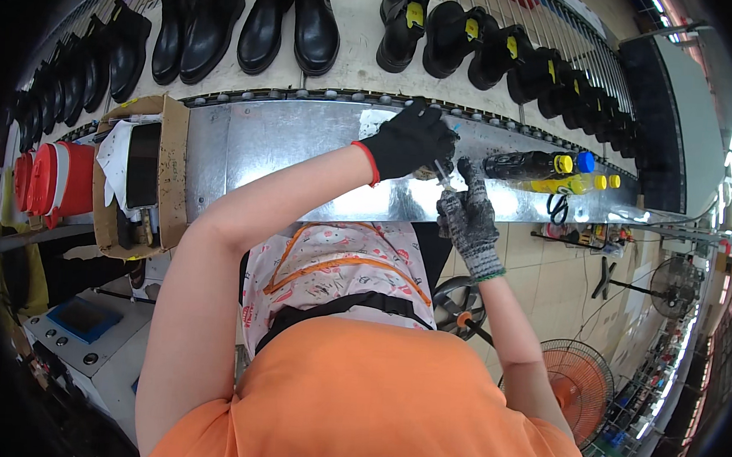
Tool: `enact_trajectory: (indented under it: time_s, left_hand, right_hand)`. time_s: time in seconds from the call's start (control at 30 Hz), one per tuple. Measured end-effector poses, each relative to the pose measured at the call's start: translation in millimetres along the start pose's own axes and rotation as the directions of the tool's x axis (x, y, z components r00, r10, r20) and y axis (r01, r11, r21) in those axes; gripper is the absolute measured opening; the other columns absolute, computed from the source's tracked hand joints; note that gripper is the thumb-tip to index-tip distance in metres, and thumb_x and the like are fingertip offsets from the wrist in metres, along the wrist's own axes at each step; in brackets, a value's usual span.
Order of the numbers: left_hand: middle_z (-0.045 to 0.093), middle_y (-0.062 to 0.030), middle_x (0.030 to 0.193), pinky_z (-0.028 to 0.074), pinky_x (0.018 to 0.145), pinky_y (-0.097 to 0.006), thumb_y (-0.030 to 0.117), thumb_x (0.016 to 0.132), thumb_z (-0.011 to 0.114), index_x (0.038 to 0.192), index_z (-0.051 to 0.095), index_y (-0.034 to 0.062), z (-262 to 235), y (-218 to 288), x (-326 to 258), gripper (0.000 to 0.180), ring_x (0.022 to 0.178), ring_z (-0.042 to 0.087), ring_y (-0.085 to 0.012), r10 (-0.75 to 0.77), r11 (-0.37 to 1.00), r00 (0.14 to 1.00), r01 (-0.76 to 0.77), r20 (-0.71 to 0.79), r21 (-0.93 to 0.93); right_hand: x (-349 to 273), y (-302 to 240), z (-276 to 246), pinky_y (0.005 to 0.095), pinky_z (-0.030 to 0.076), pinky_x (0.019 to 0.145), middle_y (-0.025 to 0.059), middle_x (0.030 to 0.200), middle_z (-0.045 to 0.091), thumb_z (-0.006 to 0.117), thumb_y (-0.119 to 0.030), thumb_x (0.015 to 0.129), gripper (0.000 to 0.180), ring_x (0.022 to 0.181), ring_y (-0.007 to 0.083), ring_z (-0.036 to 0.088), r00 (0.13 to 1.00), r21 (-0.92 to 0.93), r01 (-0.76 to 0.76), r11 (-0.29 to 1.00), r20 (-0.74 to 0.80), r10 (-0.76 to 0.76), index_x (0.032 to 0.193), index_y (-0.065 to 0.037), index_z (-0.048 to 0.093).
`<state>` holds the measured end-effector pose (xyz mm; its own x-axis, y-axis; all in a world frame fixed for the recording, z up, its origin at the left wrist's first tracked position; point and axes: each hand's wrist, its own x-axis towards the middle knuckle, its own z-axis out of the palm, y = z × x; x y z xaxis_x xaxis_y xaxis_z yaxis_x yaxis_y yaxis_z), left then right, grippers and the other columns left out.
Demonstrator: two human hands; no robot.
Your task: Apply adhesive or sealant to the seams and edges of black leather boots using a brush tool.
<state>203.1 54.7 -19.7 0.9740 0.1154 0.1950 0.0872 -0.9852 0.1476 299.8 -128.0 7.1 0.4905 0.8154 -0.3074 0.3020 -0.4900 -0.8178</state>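
While a thin stick (442,174) shows between the left hand (412,138) and right hand (471,217), whose grips I cannot tell, steady both wrists.

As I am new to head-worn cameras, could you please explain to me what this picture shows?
There is no robot here: a fisheye camera on a person's head looks down at two gloved hands, so straight edges look bent. The left hand wears a black glove with a red cuff; the right hand wears a grey one. Between them is a slim, light thing, too small to name, and I cannot tell which hand grips it. Below is a shiny metal bench. Toward its right end lie a dark bottle, yellow bottles and a black looped thing, perhaps scissors. At the left is an open cardboard box. Beyond the bench stands black footwear.
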Motion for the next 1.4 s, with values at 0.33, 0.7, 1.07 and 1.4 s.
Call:
enact_trajectory:
  time_s: [0.33,0.7,1.07,1.4]
  left_hand:
    - [0.051,-0.0124,0.124,0.034,0.094,-0.046,0.027,0.076,0.064,0.117,0.055,0.0163,22.5,-65.3,-111.4,0.044,0.118,0.044,-0.032,-0.614,0.758,0.753,0.48,-0.235,-0.441]
    - [0.045,-0.0096,0.131,0.02,0.105,-0.057,0.033,0.082,0.059,0.12,0.053,0.0097,67.4,2.6,-120.3,0.045,0.131,0.029,-0.0317,-0.171,0.983,0.985,0.172,0.031,-0.064]
    - [0.038,-0.0109,0.139,0.021,0.103,-0.058,0.043,0.079,0.06,0.128,0.048,0.009,42.5,31.5,-190.6,0.061,0.132,0.028,-0.0335,-0.217,0.971,0.961,0.231,0.173,-0.061]
    - [0.03,-0.0112,0.145,0.011,0.108,-0.056,0.053,0.074,0.062,0.134,0.041,0.0096,43.2,28.3,-186.4,0.077,0.136,0.021,-0.0313,-0.287,0.952,0.927,0.304,0.243,-0.034]
  right_hand:
    - [-19.3,44.3,53.6,0.0258,0.048,0.05,0.0043,0.081,0.056,0.053,-0.011,0.091,0.034,0.061,0.0107,0.055,0.943,0.712,-0.188,0.677,-0.061,0.326,0.123,-0.007,0.04]
    - [1.4,-38.6,24.6,0.0224,0.038,0.036,0.0003,0.067,0.049,0.058,-0.031,0.088,0.034,0.044,0.0082,0.043,0.937,0.771,0.296,0.564,-0.35,-0.012,0.112,-0.01,0.047]
    - [-13.2,-75.2,17.8,0.0227,0.039,0.04,0.0047,0.072,0.053,0.062,-0.036,0.084,0.048,0.048,0.0106,0.047,0.869,0.733,0.482,0.48,-0.469,-0.156,0.115,-0.003,0.047]
    - [-20.1,-92.0,13.6,0.0246,0.04,0.04,0.008,0.07,0.053,0.054,-0.035,0.088,0.049,0.046,0.0132,0.046,0.846,0.69,0.527,0.496,-0.479,-0.232,0.122,-0.002,0.042]
